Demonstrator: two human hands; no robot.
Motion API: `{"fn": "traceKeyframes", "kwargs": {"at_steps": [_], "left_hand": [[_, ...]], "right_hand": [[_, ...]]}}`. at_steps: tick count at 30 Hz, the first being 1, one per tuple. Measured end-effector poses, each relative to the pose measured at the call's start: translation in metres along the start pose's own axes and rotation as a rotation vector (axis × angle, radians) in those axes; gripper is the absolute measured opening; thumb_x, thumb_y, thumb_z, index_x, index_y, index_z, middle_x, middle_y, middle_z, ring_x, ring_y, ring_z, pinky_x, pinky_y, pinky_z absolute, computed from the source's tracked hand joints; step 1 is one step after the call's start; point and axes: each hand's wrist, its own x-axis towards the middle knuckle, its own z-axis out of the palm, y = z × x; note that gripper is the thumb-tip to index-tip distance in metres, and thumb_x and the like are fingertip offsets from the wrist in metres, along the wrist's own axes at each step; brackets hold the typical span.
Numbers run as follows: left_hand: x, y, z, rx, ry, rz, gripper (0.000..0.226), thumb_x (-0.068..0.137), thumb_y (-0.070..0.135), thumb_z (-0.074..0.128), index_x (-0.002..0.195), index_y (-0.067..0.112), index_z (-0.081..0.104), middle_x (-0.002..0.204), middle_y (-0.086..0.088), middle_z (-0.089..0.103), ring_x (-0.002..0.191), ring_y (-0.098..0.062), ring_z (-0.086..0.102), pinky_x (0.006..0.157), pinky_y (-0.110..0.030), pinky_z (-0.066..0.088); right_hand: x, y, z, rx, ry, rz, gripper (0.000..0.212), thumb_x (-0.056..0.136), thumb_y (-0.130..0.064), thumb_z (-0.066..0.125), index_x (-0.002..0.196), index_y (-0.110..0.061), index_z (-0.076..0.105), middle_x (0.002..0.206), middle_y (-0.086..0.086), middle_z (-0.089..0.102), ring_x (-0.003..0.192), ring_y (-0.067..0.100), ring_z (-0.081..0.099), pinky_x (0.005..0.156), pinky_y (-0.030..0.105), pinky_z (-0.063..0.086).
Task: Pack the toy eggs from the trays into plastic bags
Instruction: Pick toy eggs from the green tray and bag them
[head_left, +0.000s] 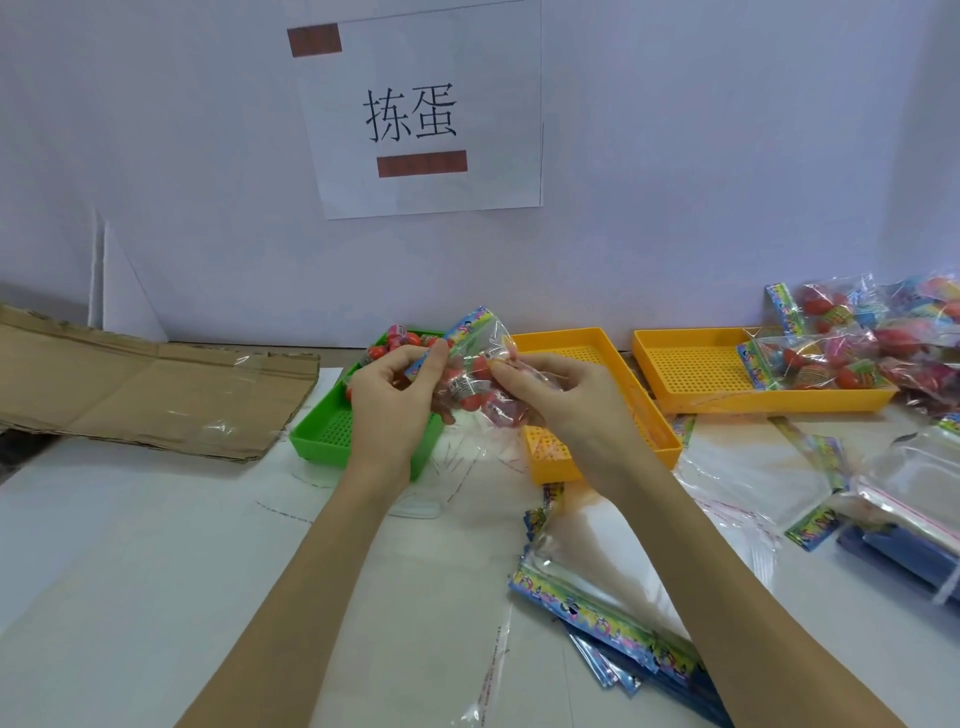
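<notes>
A clear plastic bag (475, 371) with a colourful header strip holds several red toy eggs and hangs in the air above the trays. My left hand (392, 400) pinches its header end between thumb and fingers. My right hand (550, 395) grips the other end of the bag. Behind my left hand sits a green tray (317, 431) with a few red toy eggs (400, 340) at its far end. A yellow tray (566, 340) lies under my right hand.
A second yellow tray (691, 374) at the right carries filled bags (826, 358), with more piled behind. Empty bags (613, 618) lie in front of my right arm and at the right edge. Flattened cardboard (145, 384) lies at the left.
</notes>
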Motion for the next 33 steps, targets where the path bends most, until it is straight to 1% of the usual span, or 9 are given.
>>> {"fn": "traceKeyframes", "kwargs": {"at_steps": [8, 10, 13, 18, 20, 23, 25, 29, 33], "left_hand": [[-0.007, 0.009, 0.002, -0.123, -0.286, -0.187, 0.038, 0.1, 0.038, 0.067, 0.11, 0.002, 0.074, 0.109, -0.035, 0.069, 0.093, -0.038, 0.067, 0.087, -0.056, 0.057], [-0.008, 0.01, 0.003, -0.104, -0.217, -0.146, 0.027, 0.096, 0.034, 0.071, 0.102, 0.008, 0.077, 0.105, -0.033, 0.071, 0.089, -0.036, 0.066, 0.089, -0.064, 0.055], [-0.007, 0.006, 0.001, -0.061, -0.103, -0.072, 0.015, 0.099, 0.027, 0.07, 0.096, 0.013, 0.076, 0.094, -0.017, 0.076, 0.083, -0.028, 0.07, 0.08, -0.051, 0.06], [-0.007, 0.009, 0.001, 0.042, -0.083, 0.054, 0.036, 0.099, 0.037, 0.065, 0.103, 0.001, 0.065, 0.096, -0.026, 0.068, 0.089, -0.044, 0.069, 0.084, -0.066, 0.057], [-0.007, 0.009, 0.0, 0.065, -0.1, 0.075, 0.034, 0.101, 0.037, 0.063, 0.103, 0.003, 0.064, 0.095, -0.021, 0.069, 0.086, -0.036, 0.071, 0.081, -0.062, 0.059], [-0.008, 0.005, -0.002, 0.151, -0.126, 0.11, 0.026, 0.105, 0.032, 0.06, 0.098, 0.007, 0.064, 0.082, -0.009, 0.069, 0.072, -0.031, 0.066, 0.065, -0.048, 0.057], [-0.007, 0.004, -0.002, 0.199, -0.121, 0.145, 0.025, 0.106, 0.031, 0.058, 0.09, 0.013, 0.062, 0.07, 0.008, 0.064, 0.06, -0.013, 0.057, 0.055, -0.03, 0.05], [-0.005, 0.005, -0.003, 0.327, -0.11, 0.244, 0.024, 0.107, 0.034, 0.054, 0.088, 0.02, 0.061, 0.069, 0.014, 0.062, 0.062, -0.001, 0.052, 0.061, -0.019, 0.042], [-0.008, 0.003, 0.002, 0.324, -0.052, 0.248, 0.023, 0.11, 0.029, 0.049, 0.09, 0.019, 0.056, 0.067, 0.022, 0.058, 0.059, 0.002, 0.051, 0.059, -0.013, 0.039]], "right_hand": [[-0.002, -0.005, -0.013, -0.053, -0.174, 0.087, 0.033, 0.088, -0.039, 0.079, 0.112, -0.016, 0.079, 0.107, 0.01, 0.079, 0.102, 0.03, 0.075, 0.091, 0.041, 0.061], [-0.002, -0.006, -0.01, -0.062, -0.163, 0.104, 0.038, 0.089, -0.051, 0.071, 0.108, -0.019, 0.081, 0.104, 0.01, 0.079, 0.099, 0.027, 0.076, 0.089, 0.038, 0.062], [-0.002, -0.005, -0.006, -0.032, -0.054, 0.088, 0.045, 0.092, -0.055, 0.06, 0.097, -0.017, 0.082, 0.105, 0.02, 0.076, 0.102, 0.035, 0.073, 0.09, 0.041, 0.062], [-0.003, -0.007, -0.004, -0.01, -0.082, 0.046, 0.038, 0.103, -0.04, 0.057, 0.09, -0.016, 0.082, 0.083, 0.007, 0.075, 0.085, 0.02, 0.073, 0.08, 0.031, 0.06], [-0.004, -0.008, -0.005, -0.018, -0.076, 0.02, 0.037, 0.103, -0.037, 0.057, 0.081, -0.022, 0.082, 0.075, 0.0, 0.073, 0.081, 0.014, 0.072, 0.076, 0.023, 0.058], [-0.003, -0.006, -0.007, -0.05, -0.049, 0.01, 0.032, 0.103, -0.033, 0.059, 0.102, -0.012, 0.082, 0.08, 0.009, 0.075, 0.081, 0.018, 0.074, 0.072, 0.023, 0.06], [-0.004, -0.006, -0.007, -0.081, -0.068, 0.03, 0.032, 0.103, -0.032, 0.06, 0.103, -0.008, 0.081, 0.078, 0.006, 0.076, 0.078, 0.016, 0.074, 0.07, 0.022, 0.059], [-0.003, -0.006, -0.005, -0.081, -0.069, 0.087, 0.036, 0.104, -0.036, 0.058, 0.092, -0.011, 0.081, 0.082, 0.002, 0.078, 0.077, 0.013, 0.073, 0.069, 0.021, 0.058], [-0.002, -0.004, 0.0, 0.085, -0.103, 0.182, 0.032, 0.103, -0.044, 0.056, 0.105, -0.017, 0.072, 0.096, 0.003, 0.079, 0.084, 0.017, 0.077, 0.07, 0.025, 0.06]]}}
